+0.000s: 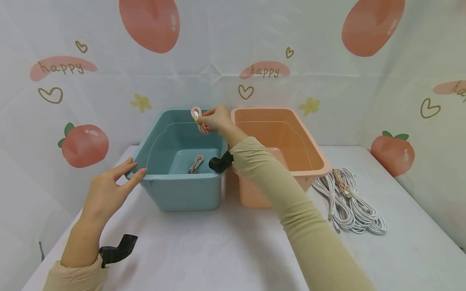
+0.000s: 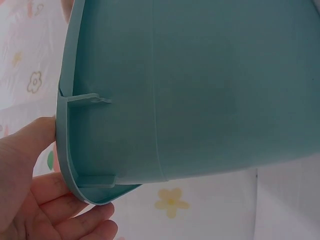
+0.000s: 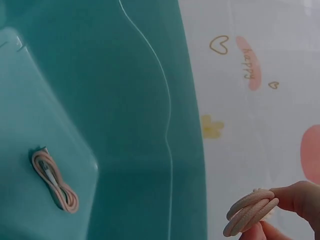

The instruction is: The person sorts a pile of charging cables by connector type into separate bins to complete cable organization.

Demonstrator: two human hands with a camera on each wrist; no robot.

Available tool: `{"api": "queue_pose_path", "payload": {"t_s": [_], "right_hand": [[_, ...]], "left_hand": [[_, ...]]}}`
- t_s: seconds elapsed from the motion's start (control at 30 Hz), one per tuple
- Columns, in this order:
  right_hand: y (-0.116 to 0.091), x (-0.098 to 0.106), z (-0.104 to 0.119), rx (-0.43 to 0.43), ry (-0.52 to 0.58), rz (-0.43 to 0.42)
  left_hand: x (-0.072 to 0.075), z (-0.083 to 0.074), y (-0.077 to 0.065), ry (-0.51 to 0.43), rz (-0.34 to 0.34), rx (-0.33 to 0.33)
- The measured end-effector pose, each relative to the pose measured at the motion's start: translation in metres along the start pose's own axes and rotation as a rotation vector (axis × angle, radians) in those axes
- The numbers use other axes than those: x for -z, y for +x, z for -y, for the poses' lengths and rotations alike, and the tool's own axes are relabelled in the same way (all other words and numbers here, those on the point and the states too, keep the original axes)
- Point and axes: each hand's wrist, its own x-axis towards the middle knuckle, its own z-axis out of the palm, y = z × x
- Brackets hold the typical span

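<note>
My right hand (image 1: 217, 119) pinches a coiled pink cable (image 1: 198, 115) above the back of the blue bin (image 1: 182, 177). In the right wrist view the loops of this pink cable (image 3: 250, 212) stick out past the thumb and fingertips. A second coiled pink cable (image 3: 55, 181) lies on the bin's floor, with a pale connector showing among its loops. My left hand (image 1: 109, 188) holds the front left corner of the blue bin's rim. Seen from the left wrist, the thumb and fingers of that hand (image 2: 55, 200) lie on either side of the rim corner.
An orange bin (image 1: 309, 173) stands right beside the blue one. To its right, a pile of coiled white cables (image 1: 358, 214) lies on the white-covered table (image 1: 204, 250), with a tan cable (image 1: 342, 184) on top. A printed sheet (image 1: 204, 48) hangs behind.
</note>
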Motion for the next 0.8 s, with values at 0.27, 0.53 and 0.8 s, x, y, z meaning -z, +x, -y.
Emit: {"api": "queue_pose_path", "payload": {"t_s": [0.27, 0.53, 0.8], "right_hand": [[0.007, -0.004, -0.006, -0.074, 0.052, -0.038], [0.008, 0.001, -0.007, -0.137, 0.069, -0.059], [0.005, 0.007, -0.005, -0.139, 0.065, 0.029]], "left_hand": [[0.001, -0.001, -0.001, -0.009, 0.008, 0.010], [0.001, -0.001, 0.000, 0.010, 0.002, 0.004], [0.002, -0.001, 0.000, 0.002, 0.006, 0.003]]}}
